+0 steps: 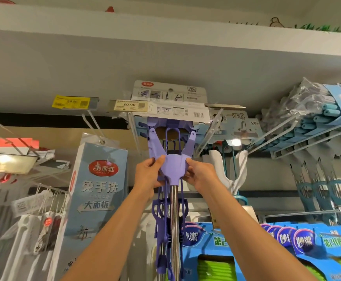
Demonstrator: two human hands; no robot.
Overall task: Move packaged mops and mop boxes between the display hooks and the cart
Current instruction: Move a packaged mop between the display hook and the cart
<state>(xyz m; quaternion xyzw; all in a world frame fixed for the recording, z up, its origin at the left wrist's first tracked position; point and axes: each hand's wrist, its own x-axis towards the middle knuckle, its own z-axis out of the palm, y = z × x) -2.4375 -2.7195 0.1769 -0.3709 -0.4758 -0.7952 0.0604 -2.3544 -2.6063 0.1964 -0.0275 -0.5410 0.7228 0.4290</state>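
A purple packaged mop (172, 169) with a steel pole hangs upright in front of me, its white cardboard header card (170, 102) up at the display hook level. My left hand (149, 175) grips the left side of the purple yoke. On the yoke's right side my right hand (201, 175) grips it as well. A tall grey-blue mop box (96, 195) hangs from a hook just to the left of the mop.
More mops in white and teal hang to the right (230, 159), with a row of teal mop heads (317, 126) on long hooks. Blue boxes (307, 246) sit low on the right. Price tags (130, 105) clip to the rail above. Grey mops hang at far left.
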